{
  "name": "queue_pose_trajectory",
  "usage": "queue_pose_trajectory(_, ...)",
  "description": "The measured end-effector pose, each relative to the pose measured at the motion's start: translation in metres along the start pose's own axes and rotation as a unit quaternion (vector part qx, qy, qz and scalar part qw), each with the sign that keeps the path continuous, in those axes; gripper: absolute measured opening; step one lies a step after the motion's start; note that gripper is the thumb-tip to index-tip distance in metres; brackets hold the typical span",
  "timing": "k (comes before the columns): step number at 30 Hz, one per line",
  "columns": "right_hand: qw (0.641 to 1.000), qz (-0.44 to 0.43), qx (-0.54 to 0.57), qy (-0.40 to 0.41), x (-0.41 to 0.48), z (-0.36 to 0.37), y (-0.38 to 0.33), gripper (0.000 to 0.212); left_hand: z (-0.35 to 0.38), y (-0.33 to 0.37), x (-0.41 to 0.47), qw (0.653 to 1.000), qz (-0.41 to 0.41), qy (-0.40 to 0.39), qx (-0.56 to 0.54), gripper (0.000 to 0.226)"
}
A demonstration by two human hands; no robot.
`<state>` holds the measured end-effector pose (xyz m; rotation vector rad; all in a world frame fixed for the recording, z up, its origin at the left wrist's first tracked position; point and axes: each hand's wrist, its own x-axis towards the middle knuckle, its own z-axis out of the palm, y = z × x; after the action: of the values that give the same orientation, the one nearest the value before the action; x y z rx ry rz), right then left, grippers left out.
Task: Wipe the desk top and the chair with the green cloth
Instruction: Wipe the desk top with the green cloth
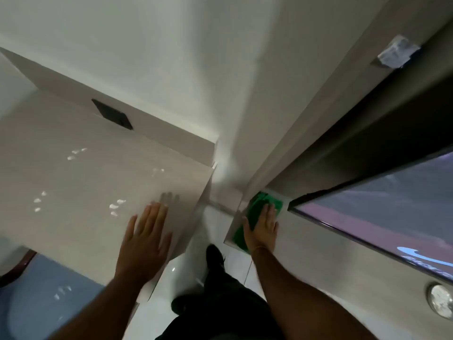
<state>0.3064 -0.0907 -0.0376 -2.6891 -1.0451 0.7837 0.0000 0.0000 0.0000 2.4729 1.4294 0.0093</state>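
The green cloth lies flat at the near-left corner of a grey shelf top on the right. My right hand presses flat on the cloth, fingers stretched out. My left hand rests palm down, fingers apart, on the glossy beige desk top at the left, near its right edge. Part of the cloth is hidden under my right palm. A dark red chair edge shows at the lower left beside a blue seat.
A lit screen stands on the grey shelf right of the cloth. A black socket plate sits in the desk's back panel. Between desk and shelf runs a narrow gap of white floor with my dark-clothed legs. A round metal fitting sits at right.
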Motion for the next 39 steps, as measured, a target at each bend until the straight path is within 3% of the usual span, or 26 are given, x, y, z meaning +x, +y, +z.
queue_pose_trajectory(2, 0.998, 0.061, -0.011, -0.026, 0.006, 0.003, -0.002, 0.101, -0.005, -0.006, 0.000, 1.000, -0.017, -0.004, 0.011, 0.071)
queue_pose_trajectory(4, 0.997, 0.076, -0.012, -0.021, 0.012, 0.012, -0.005, 0.102, -0.003, -0.012, -0.002, 0.999, -0.046, 0.006, 0.020, 0.072)
queue_pose_trajectory(9, 0.999, 0.052, -0.016, -0.001, 0.014, 0.032, -0.001, 0.075, 0.000, -0.018, -0.004, 0.996, -0.089, 0.008, 0.026, 0.070)
queue_pose_trajectory(14, 1.000, -0.029, 0.004, -0.004, 0.009, 0.044, 0.021, 0.065, 0.004, -0.025, -0.013, 0.992, -0.128, -0.008, 0.009, 0.068)
queue_pose_trajectory(17, 0.991, 0.011, 0.131, -0.016, 0.003, 0.039, 0.026, 0.065, 0.006, -0.031, -0.021, 0.988, -0.157, -0.007, -0.012, 0.069)
queue_pose_trajectory(21, 0.954, 0.103, 0.277, -0.041, -0.003, 0.031, 0.005, 0.050, 0.007, -0.040, -0.035, 0.977, -0.210, -0.011, -0.026, 0.072)
queue_pose_trajectory(24, 0.932, 0.095, 0.342, -0.075, -0.016, 0.032, -0.028, 0.046, 0.005, -0.050, -0.049, 0.960, -0.275, 0.000, -0.048, 0.075)
queue_pose_trajectory(28, 0.931, -0.020, 0.351, -0.099, -0.044, 0.051, -0.094, 0.045, 0.005, -0.061, -0.070, 0.938, -0.338, 0.017, -0.072, 0.076)
queue_pose_trajectory(33, 0.929, -0.254, 0.210, -0.168, -0.055, 0.093, -0.170, 0.062, 0.011, -0.064, -0.093, 0.902, -0.417, 0.041, -0.104, 0.075)
queue_pose_trajectory(35, 0.892, -0.401, 0.099, -0.181, -0.054, 0.119, -0.188, 0.065, 0.017, -0.063, -0.104, 0.888, -0.444, 0.049, -0.112, 0.074)
queue_pose_trajectory(39, 0.758, -0.612, -0.143, -0.177, -0.086, 0.176, -0.190, 0.065, 0.035, -0.065, -0.133, 0.860, -0.494, 0.052, -0.119, 0.071)
